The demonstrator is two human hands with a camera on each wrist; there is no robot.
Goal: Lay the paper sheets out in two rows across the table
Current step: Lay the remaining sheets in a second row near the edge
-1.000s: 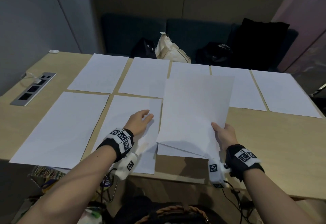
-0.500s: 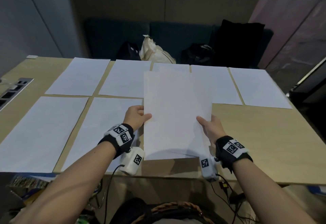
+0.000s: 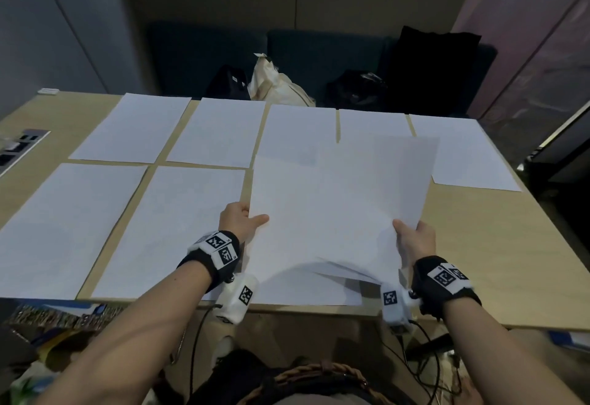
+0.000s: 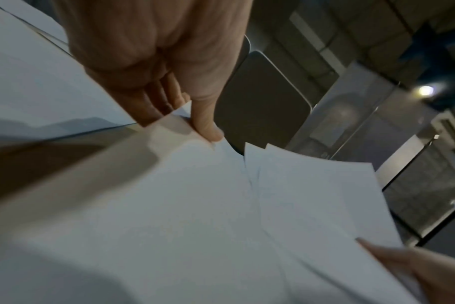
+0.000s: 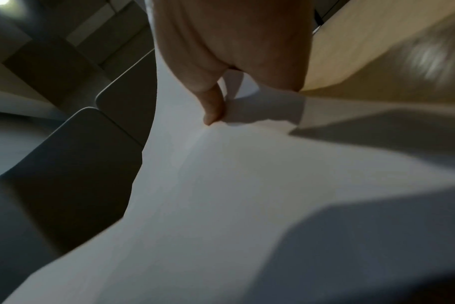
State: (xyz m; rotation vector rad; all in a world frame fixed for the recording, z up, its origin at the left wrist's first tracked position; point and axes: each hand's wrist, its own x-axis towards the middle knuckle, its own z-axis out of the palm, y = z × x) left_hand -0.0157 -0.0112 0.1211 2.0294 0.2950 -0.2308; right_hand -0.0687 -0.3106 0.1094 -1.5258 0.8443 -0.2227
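Note:
White paper sheets lie on the wooden table [image 3: 479,245]: several in the back row [image 3: 220,131] and two at the front left [image 3: 172,229]. My left hand [image 3: 242,219] pinches the left edge of one sheet [image 3: 287,213], thumb on top [image 4: 208,127]. My right hand [image 3: 412,238] grips the lower right corner of a small stack of sheets [image 3: 367,194], raised and tilted to the right, thumb on top [image 5: 213,111]. The sheets fan apart between my hands [image 4: 312,185]. Another sheet's edge [image 3: 303,291] lies flat by the table's front edge under them.
A socket panel [image 3: 19,146] is set into the table's far left. Behind the table, a dark bench holds a cream bag [image 3: 277,85] and black bags [image 3: 357,88]. Bare wood shows at the front right [image 3: 498,277]. Cables hang below the front edge [image 3: 424,356].
My left hand left the front-row sheet and took the stack's left edge. The stack has swung to the right in my right hand and its sheets have spread apart.

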